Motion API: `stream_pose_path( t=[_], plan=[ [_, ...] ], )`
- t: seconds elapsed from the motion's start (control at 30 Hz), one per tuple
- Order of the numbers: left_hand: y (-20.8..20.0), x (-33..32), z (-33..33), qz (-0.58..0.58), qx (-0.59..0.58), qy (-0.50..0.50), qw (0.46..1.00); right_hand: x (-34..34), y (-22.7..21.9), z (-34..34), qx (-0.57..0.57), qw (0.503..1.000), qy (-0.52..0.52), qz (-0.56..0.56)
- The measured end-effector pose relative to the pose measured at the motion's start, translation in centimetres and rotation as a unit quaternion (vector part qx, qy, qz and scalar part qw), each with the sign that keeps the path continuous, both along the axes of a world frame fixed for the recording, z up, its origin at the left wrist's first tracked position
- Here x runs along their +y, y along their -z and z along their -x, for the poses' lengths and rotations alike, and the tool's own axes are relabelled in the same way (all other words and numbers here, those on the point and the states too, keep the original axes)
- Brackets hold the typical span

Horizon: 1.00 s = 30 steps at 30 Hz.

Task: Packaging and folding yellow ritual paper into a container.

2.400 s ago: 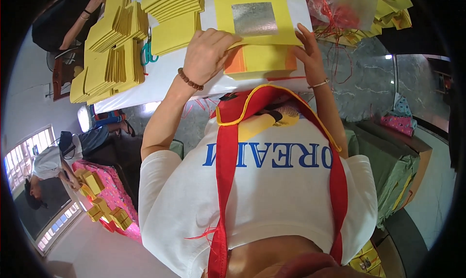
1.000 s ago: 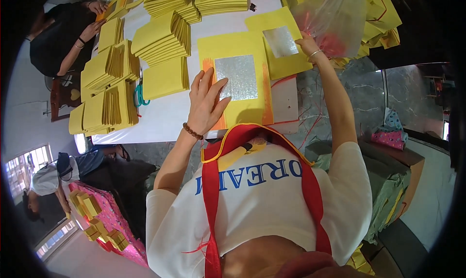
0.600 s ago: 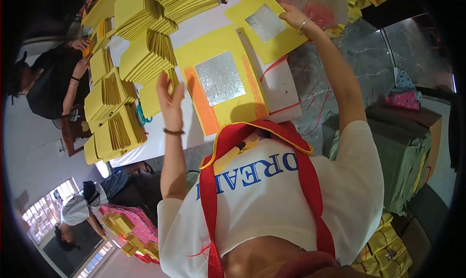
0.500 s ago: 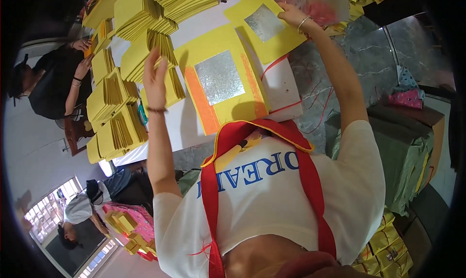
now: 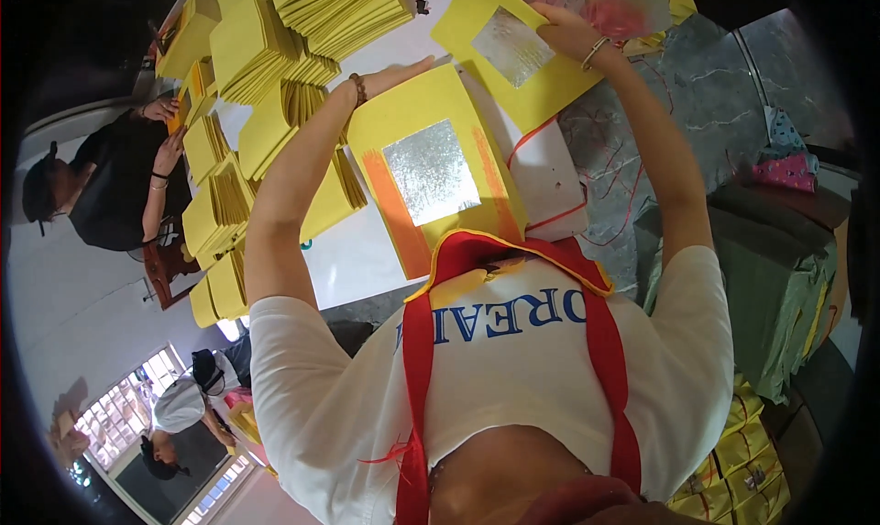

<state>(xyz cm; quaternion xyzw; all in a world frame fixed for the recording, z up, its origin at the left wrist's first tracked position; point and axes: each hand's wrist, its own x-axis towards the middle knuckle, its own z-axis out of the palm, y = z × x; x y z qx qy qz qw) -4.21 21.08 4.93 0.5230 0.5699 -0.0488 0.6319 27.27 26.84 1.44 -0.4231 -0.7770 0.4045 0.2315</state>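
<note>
In front of me on the white table lies a stack of yellow paper sheets (image 5: 403,131); its top sheet has a silver square and orange side strips. My left hand (image 5: 394,78) reaches along the stack's far edge with fingers stretched out, holding nothing. To the right, my right hand (image 5: 570,39) grips the far right edge of a yellow sheet of paper (image 5: 559,89) with a silver square at its centre. That sheet lies partly over the table's right side, next to the stack. The fingertips on its underside are hidden.
Folded yellow paper bundles (image 5: 252,48) crowd the table's left and far side. A clear plastic bag (image 5: 623,7) is at the far right. Red string (image 5: 632,190) hangs off the table's right edge. A green-wrapped bale (image 5: 756,259) stands at right. A co-worker (image 5: 119,176) works at left.
My left hand has swung from the folded bundles at left to the stack's far edge. My right hand still holds the yellow sheet. The whole view has shifted slightly.
</note>
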Motion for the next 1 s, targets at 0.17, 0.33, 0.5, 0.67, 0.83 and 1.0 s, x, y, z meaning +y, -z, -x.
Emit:
stream_pose_path(
  t=[0.17, 0.33, 0.5, 0.67, 0.83, 1.0],
  plan=[
    [-2.0, 0.6, -1.6, 0.076, -0.016, 0.039, 0.996, -1.1, 0.3, -0.1, -0.015, 0.998, 0.051, 0.019],
    [0.9, 1.6, 0.2, 0.127, -0.095, -0.010, 0.987, -1.7, -0.3, 0.2, -0.001, 0.999, 0.043, 0.029],
    [-0.2, 1.3, -0.9, 0.155, -0.088, -0.029, 0.984, -1.4, 0.5, -0.8, -0.004, 0.999, 0.041, 0.033],
    [0.3, 0.0, 0.1, 0.136, -0.152, -0.021, 0.979, -1.4, -0.3, 0.1, 0.048, 0.989, 0.022, 0.138],
    [-0.5, -0.7, -0.1, 0.177, -0.204, -0.039, 0.962, -1.5, 0.8, 0.3, 0.070, 0.979, 0.011, 0.190],
    [0.4, 0.0, 0.2, 0.186, -0.175, -0.048, 0.966, -1.2, 4.2, 1.6, 0.135, 0.963, 0.006, 0.234]
  ],
)
